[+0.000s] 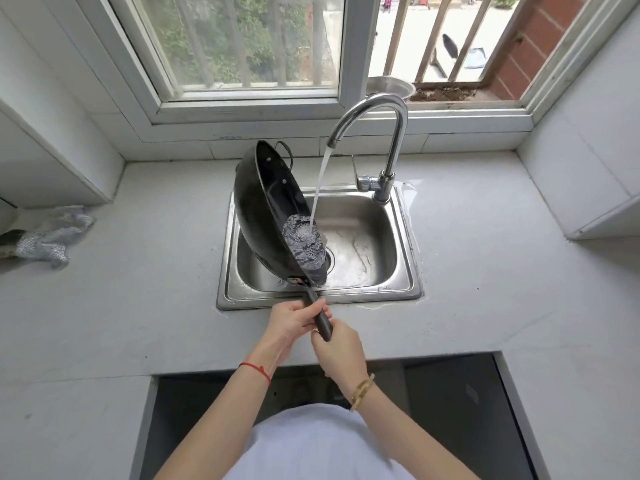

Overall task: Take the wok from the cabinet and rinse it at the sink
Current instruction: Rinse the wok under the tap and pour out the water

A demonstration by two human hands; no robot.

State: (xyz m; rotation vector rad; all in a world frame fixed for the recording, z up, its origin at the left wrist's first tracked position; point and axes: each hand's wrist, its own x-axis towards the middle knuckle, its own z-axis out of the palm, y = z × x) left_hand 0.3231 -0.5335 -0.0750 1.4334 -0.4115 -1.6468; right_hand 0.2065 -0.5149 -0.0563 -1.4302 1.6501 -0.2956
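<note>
Head view, from just above the hands: nearest is the person's pale top, and under the counter's front edge a dark open cabinet (450, 403). The left hand (294, 323), with a red string (258, 370) on its wrist, has its fingers curled round the upper part of the wok's black handle (320, 315). The right hand (341, 348), with a gold bracelet (362, 391) on its wrist, grips the lower end of the same handle, just beside the left. Both hands are over the counter's front strip, in front of the sink's near rim.

The wok (263, 206) is tipped steeply on its side over the left half of the steel sink (405, 237), its open face turned to the right and its small loop handle up at the far edge. Water pools in the lowest part of the bowl, near the handle joint.

A stream of water (320, 188) falls from the curved tap (381, 133) into that pool. The tap stands at the sink's far right corner.

A grey rag (55, 237) lies at the counter's left edge, well apart from the sink. A metal bowl (389, 86) sits on the window sill behind the tap.
</note>
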